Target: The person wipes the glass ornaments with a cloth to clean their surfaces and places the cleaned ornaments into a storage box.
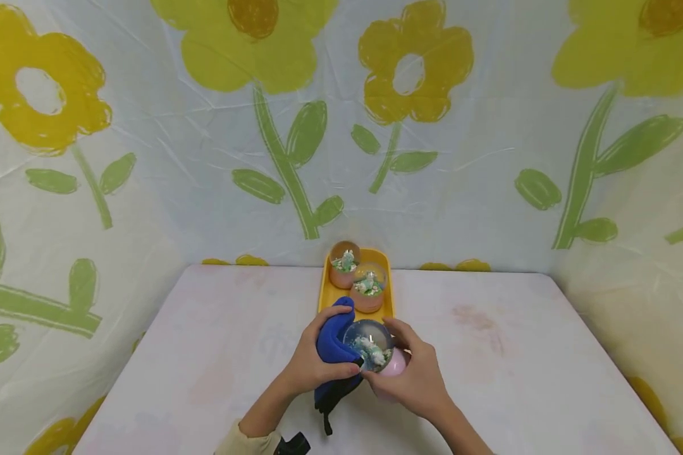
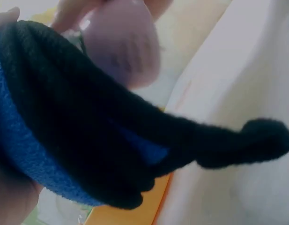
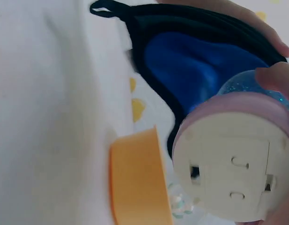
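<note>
My left hand point(image 1: 310, 359) grips a folded blue cloth point(image 1: 331, 338) with black edging and a hanging loop. The cloth's blue side is against the glass of a snow globe point(image 1: 370, 346) with a small white figure inside. Fingers and thumb of my right hand point(image 1: 418, 376) hold this globe, which is tilted so that its pink base point(image 1: 397, 363) points to the right. In the right wrist view the globe's pale underside point(image 3: 219, 159) shows a battery cover. The left wrist view shows mainly the cloth's black edging point(image 2: 64, 108), with the pink base behind it.
A yellow tray point(image 1: 327, 296) stands just beyond my hands, near the table's back edge. Two snow globes with pinkish bases, a rear one point(image 1: 344, 260) and a front one point(image 1: 369, 289), stand in it. A flowered sheet point(image 1: 467, 208) hangs around the white table point(image 1: 506, 373).
</note>
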`<state>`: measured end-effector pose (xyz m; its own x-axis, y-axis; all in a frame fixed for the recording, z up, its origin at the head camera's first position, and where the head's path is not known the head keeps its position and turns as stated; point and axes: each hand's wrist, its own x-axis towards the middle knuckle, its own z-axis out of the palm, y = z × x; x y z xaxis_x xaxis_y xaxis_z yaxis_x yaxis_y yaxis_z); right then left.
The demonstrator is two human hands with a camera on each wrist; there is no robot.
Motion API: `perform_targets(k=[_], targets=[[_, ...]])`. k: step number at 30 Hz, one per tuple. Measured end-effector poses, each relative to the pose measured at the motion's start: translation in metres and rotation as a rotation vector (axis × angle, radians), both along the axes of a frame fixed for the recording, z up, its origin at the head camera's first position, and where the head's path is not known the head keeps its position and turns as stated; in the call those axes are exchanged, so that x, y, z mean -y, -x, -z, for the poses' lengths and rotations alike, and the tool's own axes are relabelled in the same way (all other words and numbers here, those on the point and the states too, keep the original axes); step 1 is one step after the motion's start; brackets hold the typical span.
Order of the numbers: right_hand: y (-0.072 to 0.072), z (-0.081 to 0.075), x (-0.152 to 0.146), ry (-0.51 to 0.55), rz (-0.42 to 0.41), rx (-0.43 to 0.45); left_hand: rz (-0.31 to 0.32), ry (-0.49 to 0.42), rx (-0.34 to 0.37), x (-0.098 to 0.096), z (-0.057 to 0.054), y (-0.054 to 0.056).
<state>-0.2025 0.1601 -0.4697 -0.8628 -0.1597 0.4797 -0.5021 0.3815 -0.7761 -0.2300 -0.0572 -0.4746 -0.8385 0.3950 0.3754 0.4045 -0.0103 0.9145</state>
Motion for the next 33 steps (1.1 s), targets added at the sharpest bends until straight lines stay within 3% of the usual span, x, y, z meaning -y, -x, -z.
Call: perform_targets(k=[5, 10, 16, 21, 24, 28, 30, 33], targets=[[-0.003, -0.014, -0.006, 0.120, 0.001, 0.011, 0.033, -0.026, 0.024, 0.004, 0.003, 0.003], [-0.011, -0.028, -0.008, 0.219, -0.043, 0.032, 0.088, -0.092, 0.093, 0.005, 0.003, 0.003], [-0.021, -0.031, -0.001, 0.428, -0.091, 0.097, 0.140, -0.165, 0.153, 0.001, -0.001, -0.001], [-0.027, -0.024, 0.015, 0.588, -0.118, 0.129, 0.267, -0.219, 0.185, -0.004, -0.011, -0.010], [-0.028, -0.021, 0.022, 0.746, -0.176, 0.116, 0.359, -0.202, 0.258, -0.006, -0.018, -0.016], [-0.028, -0.020, 0.028, 0.895, -0.220, 0.138, 0.410, -0.204, 0.366, -0.007, -0.023, -0.019], [-0.028, -0.018, 0.029, 0.823, -0.170, 0.151, 0.368, -0.221, 0.373, -0.006, -0.022, -0.018], [-0.023, -0.013, 0.027, 0.555, -0.081, 0.158, 0.246, -0.191, 0.307, 0.002, -0.024, -0.014]])
